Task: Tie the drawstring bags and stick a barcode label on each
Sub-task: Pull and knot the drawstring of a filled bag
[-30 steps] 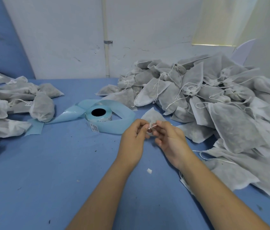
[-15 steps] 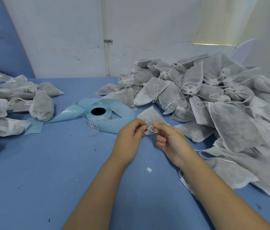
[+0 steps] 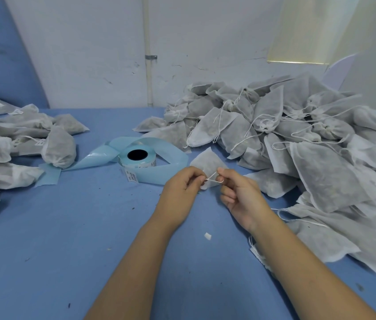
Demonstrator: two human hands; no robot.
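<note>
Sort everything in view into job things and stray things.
Job: bag; its string, pinched by left hand and right hand; label roll; right pile of bags; left pile, some labelled.
Stray: white scrap; wall pipe; yellow sheet.

label roll point(image 3: 137, 158) centre | tied bags point(image 3: 20, 139) left | untied pile point(image 3: 297, 135) right
</note>
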